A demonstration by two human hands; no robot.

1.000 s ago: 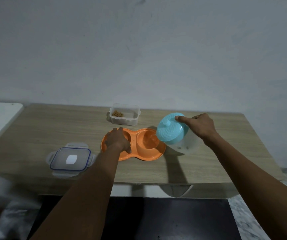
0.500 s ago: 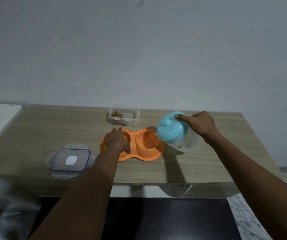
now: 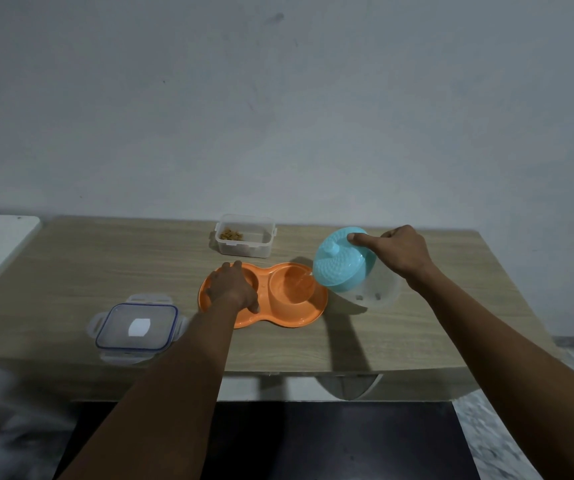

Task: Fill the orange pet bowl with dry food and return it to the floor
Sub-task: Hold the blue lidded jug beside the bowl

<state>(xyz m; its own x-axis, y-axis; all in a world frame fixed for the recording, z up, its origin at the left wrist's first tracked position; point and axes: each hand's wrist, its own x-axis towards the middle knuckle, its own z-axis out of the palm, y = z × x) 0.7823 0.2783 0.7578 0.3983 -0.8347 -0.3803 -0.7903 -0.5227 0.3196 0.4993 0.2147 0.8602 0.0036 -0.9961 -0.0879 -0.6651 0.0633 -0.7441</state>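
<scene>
My left hand (image 3: 231,287) lies flat, fingers spread, over the left well of the orange pet bowl (image 3: 264,296), pressing on it rather than gripping anything. The bowl sits on the wooden table (image 3: 105,268), a double dish with two round wells. My right hand (image 3: 396,254) grips a clear plastic jug (image 3: 379,289) with a turquoise lid (image 3: 341,261), forefinger stretched across the top of the lid. The jug is tipped to the left, its edge over the right well, and a thin clear stream runs from under the lid into that well. Behind the bowl, near the wall, stands an open clear food container (image 3: 245,239) with a little brown dry food (image 3: 230,234) in one corner. Its clip-on lid (image 3: 137,327) lies flat on the table to the left of my forearm.
</scene>
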